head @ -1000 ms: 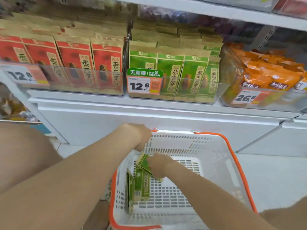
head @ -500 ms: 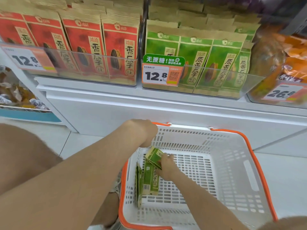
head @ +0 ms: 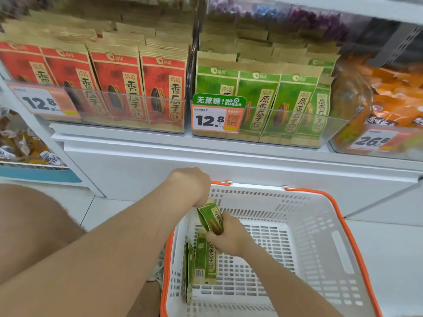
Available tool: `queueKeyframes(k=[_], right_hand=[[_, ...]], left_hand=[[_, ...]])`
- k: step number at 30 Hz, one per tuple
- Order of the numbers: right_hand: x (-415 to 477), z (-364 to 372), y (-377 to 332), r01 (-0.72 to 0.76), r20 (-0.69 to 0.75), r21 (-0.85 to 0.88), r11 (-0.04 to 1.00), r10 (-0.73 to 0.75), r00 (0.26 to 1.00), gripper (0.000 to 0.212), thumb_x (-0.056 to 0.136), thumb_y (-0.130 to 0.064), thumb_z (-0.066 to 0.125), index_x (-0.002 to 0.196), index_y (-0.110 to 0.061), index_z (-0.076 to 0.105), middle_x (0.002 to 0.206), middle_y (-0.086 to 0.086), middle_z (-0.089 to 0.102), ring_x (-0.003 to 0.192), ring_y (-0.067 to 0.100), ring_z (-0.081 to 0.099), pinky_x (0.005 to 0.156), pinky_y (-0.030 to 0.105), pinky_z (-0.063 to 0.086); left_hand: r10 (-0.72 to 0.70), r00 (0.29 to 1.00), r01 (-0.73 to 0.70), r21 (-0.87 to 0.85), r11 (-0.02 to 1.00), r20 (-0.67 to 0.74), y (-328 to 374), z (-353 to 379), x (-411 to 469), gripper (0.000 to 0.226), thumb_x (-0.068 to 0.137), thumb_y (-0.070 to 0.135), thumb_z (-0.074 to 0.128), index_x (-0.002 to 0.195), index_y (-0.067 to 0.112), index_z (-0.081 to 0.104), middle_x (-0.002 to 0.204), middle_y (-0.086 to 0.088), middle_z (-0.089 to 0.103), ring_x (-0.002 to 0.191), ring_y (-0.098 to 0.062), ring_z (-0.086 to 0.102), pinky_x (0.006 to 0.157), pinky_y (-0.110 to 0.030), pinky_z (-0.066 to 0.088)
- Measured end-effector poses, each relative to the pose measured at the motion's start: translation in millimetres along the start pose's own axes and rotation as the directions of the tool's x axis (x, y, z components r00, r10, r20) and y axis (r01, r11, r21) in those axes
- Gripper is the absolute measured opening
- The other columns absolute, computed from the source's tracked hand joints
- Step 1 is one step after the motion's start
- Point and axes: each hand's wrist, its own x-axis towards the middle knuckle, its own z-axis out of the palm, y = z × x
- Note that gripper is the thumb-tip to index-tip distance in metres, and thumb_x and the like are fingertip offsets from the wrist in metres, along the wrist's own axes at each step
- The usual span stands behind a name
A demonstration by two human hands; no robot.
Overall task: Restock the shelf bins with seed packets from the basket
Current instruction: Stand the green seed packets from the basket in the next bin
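Observation:
A white basket [head: 320, 236] with orange handles stands on the floor below the shelf. My left hand [head: 191, 186] curls over its far-left corner; the fingertips are hidden. My right hand [head: 229, 239] grips a green seed packet [head: 210, 219], tilted and lifted inside the basket, its top just under my left hand. Two more green packets [head: 204, 261] stand against the basket's left wall. On the shelf above, a clear bin [head: 297, 121] holds rows of the same green packets [head: 258, 97]. A bin of red packets [head: 119, 88] sits to its left.
An orange snack bin [head: 389, 106] with a 26.8 tag is at the right. Price tags [head: 217, 117] reading 12.8 hang on the bin fronts. The white shelf base [head: 206, 161] lies between bins and basket. My bare knee [head: 27, 225] is at the left.
My right hand has turned the green packet more upright and raised it slightly inside the basket. My left hand has stayed at the basket's corner. The view has moved closer to the shelf.

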Motion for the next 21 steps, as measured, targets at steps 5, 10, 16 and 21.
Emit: queueKeyframes(k=[5, 10, 16, 21], right_hand=[[-31.1, -31.0, -13.6, 0.235, -0.210, -0.043, 0.971, -0.239, 0.948, 0.055, 0.077, -0.062, 0.068, 0.103, -0.027, 0.035, 0.077, -0.006, 0.064, 0.062, 0.008, 0.064, 0.058, 0.037, 0.056], [-51.3, -60.4, -31.6, 0.331, -0.530, 0.028, 0.943, -0.267, 0.805, 0.066, 0.074, -0.072, 0.075, 0.104, -0.028, 0.036, 0.073, -0.007, 0.066, 0.062, 0.007, 0.066, 0.058, 0.038, 0.056], [-75.5, -135.0, -77.7, 0.565, -0.796, 0.126, 0.815, -0.256, 0.548, 0.032, 0.093, -0.057, 0.068, 0.104, -0.031, 0.051, 0.083, -0.009, 0.065, 0.071, 0.013, 0.063, 0.062, 0.043, 0.052], [-88.6, -198.0, -114.5, 0.674, -0.915, 0.214, 0.707, -0.096, 0.391, 0.015, 0.110, -0.025, 0.052, 0.100, -0.022, 0.063, 0.087, -0.007, 0.063, 0.080, 0.011, 0.059, 0.071, 0.030, 0.048]], left_hand=[[-0.041, 0.999, 0.046, -0.186, 0.981, 0.035, 5.7, -24.3, -20.1, 0.063, 0.107, 0.066, 0.035, 0.112, 0.010, 0.063, 0.101, -0.006, 0.059, 0.074, -0.020, 0.055, 0.075, -0.034, 0.046], [0.010, 0.999, -0.032, -0.579, 0.815, -0.041, 10.4, -27.2, -24.5, 0.046, 0.100, 0.056, 0.063, 0.114, 0.012, 0.066, 0.102, -0.011, 0.072, 0.080, -0.026, 0.077, 0.073, -0.044, 0.067], [-0.117, 0.918, -0.370, -0.924, 0.094, -0.379, 28.8, -59.6, -27.9, 0.012, 0.099, 0.021, 0.074, 0.110, 0.018, 0.077, 0.103, -0.001, 0.081, 0.095, -0.022, 0.078, 0.082, -0.044, 0.064], [-0.310, 0.752, -0.600, -0.799, 0.040, -0.581, 64.2, -87.2, -39.3, 0.026, 0.110, 0.038, 0.051, 0.112, 0.018, 0.067, 0.102, 0.001, 0.078, 0.098, -0.019, 0.075, 0.094, -0.047, 0.059]])
